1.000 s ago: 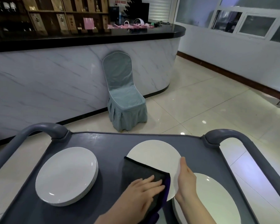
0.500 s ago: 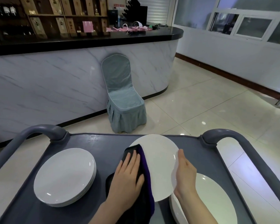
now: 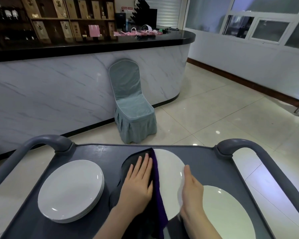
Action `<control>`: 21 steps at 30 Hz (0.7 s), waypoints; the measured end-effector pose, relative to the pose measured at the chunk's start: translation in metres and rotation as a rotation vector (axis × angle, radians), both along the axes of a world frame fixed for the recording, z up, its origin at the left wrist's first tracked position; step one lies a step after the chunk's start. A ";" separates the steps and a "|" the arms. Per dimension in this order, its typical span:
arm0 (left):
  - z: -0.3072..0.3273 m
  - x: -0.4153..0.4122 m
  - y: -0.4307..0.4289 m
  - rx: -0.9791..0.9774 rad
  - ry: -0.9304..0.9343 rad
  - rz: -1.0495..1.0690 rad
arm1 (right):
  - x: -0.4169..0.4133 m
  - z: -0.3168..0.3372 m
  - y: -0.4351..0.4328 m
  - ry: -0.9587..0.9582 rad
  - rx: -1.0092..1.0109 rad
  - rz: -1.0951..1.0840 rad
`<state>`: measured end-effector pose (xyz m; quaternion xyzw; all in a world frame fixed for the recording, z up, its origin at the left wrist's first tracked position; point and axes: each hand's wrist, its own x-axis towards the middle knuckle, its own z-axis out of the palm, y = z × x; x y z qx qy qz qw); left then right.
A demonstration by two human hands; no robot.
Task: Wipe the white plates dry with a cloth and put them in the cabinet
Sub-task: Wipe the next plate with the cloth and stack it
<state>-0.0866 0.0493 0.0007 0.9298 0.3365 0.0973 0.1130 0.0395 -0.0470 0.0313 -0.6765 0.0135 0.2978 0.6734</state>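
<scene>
A white plate (image 3: 169, 176) is held tilted over the middle of the grey cart top (image 3: 100, 152). My left hand (image 3: 139, 180) lies flat on a dark cloth with a purple edge (image 3: 155, 195), pressing it onto the plate's left half. My right hand (image 3: 192, 190) grips the plate's right rim. A stack of white plates (image 3: 71, 190) sits at the left of the cart. Another white plate (image 3: 226, 213) lies at the right, partly under my right forearm.
The cart has curved grey handles at the far left (image 3: 47, 140) and far right (image 3: 240, 145). A chair with a blue-grey cover (image 3: 131, 107) stands on the tiled floor against a marble counter (image 3: 59, 87). Shelves with boxes and bottles (image 3: 59, 18) are behind it.
My left hand has slid the cloth from the plate's near edge up to its far left side. The right hand has kept its hold on the rim.
</scene>
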 end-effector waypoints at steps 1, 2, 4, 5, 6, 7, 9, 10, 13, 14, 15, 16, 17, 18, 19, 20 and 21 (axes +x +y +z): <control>0.000 -0.005 -0.003 -0.003 0.001 -0.013 | 0.006 0.003 -0.001 0.011 0.012 -0.021; 0.000 -0.009 -0.006 -0.015 -0.011 -0.041 | 0.012 0.006 -0.002 0.018 0.020 -0.037; -0.004 -0.017 -0.016 -0.065 -0.038 -0.120 | 0.020 0.009 -0.003 0.019 0.031 -0.043; -0.003 -0.019 -0.022 -0.081 -0.053 -0.155 | 0.022 0.009 -0.003 0.014 0.031 -0.047; -0.002 -0.021 -0.028 -0.079 -0.064 -0.194 | 0.021 0.008 -0.002 0.011 0.029 -0.051; 0.002 -0.021 -0.035 -0.078 -0.088 -0.235 | 0.018 0.005 -0.002 0.014 0.032 -0.050; 0.009 -0.012 -0.045 -0.041 -0.075 -0.306 | 0.004 -0.001 -0.001 0.033 0.036 -0.025; 0.011 -0.006 -0.048 -0.010 -0.076 -0.338 | -0.003 -0.005 -0.001 0.050 0.036 -0.003; 0.010 0.007 -0.039 0.042 -0.133 -0.402 | -0.013 -0.010 -0.001 0.095 0.050 0.042; 0.010 0.008 -0.033 0.053 -0.128 -0.378 | -0.012 -0.009 0.000 0.087 0.049 0.041; 0.009 0.007 -0.025 0.049 -0.120 -0.321 | -0.012 -0.007 0.000 0.069 0.035 0.037; 0.009 0.005 -0.018 0.029 -0.110 -0.231 | -0.011 -0.004 0.000 0.053 0.011 0.033; 0.009 0.002 -0.010 0.016 -0.094 -0.127 | -0.010 -0.001 0.000 0.033 -0.009 0.033; 0.009 0.000 -0.003 -0.001 -0.050 -0.037 | -0.007 0.000 0.000 0.017 -0.021 0.025; 0.005 -0.004 0.003 -0.012 -0.015 0.008 | -0.002 0.001 -0.001 0.014 -0.025 0.010; 0.002 -0.008 0.005 -0.008 0.011 0.015 | 0.003 0.002 -0.002 0.029 -0.025 -0.002; -0.001 -0.012 0.004 -0.005 0.035 0.001 | 0.008 0.003 -0.002 0.047 -0.016 -0.018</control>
